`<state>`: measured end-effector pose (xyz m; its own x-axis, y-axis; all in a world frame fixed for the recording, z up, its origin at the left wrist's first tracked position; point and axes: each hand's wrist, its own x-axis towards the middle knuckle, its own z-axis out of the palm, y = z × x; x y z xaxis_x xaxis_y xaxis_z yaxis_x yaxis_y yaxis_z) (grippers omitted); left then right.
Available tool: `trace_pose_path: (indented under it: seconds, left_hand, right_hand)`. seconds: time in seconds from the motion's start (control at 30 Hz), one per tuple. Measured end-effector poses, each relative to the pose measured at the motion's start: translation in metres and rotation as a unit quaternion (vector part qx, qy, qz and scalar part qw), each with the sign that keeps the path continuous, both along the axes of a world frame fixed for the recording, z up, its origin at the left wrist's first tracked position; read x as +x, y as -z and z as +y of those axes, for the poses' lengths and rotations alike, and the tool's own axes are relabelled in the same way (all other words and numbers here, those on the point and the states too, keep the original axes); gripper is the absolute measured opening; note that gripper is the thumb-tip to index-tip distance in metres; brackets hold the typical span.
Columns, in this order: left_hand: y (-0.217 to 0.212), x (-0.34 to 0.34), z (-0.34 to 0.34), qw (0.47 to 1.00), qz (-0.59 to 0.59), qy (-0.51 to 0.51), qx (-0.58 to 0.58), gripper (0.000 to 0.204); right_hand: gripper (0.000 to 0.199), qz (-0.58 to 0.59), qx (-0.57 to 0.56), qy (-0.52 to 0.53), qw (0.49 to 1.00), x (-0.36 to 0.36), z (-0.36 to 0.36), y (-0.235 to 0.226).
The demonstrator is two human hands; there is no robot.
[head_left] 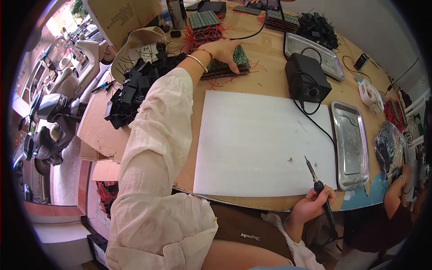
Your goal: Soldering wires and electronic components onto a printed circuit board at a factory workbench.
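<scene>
Here's the left sleeve [155, 148], pale cream, loose, creased all the way along! Beyond that sleeve, the left hand [223, 51] has a smooth whitish bangle [198, 63] and thin brownish bracelet [207, 52] at its wrist. Right of the sleeve, dark brown cloth [245, 220] with small pale lettering [250, 236]; farther right, a cream right sleeve [302, 253].

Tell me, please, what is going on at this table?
A person's right hand holds a soldering iron, pointing over a white sheet. The left hand is at a stack of red-wired green circuit boards just beyond the sheet; whether it grips them is unclear. A metal tray lies right of the sheet.
</scene>
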<state>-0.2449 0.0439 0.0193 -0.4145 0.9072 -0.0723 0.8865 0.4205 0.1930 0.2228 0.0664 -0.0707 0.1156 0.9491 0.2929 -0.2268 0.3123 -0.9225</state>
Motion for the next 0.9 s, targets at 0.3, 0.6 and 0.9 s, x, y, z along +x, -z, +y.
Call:
trace_pose_path:
  seconds: [0.3, 0.6, 0.9]
  left_hand:
    - [-0.069, 0.061, -0.073, 0.886, -0.321, -0.106, 0.319, 0.100]
    - [-0.012, 0.197, -0.137, 0.814, -0.524, -0.242, -0.070, 0.093]
    - [0.024, 0.218, -0.147, 0.720, -0.648, -0.247, -0.019, 0.081]
  right_hand:
    - [0.019, 0.025, -0.004, -0.016, 1.000, 0.002, 0.001, 0.001]
    - [0.017, 0.049, -0.003, -0.046, 0.998, 0.009, 0.003, 0.006]
    - [0.018, 0.049, -0.006, -0.050, 0.998, 0.010, 0.005, 0.006]
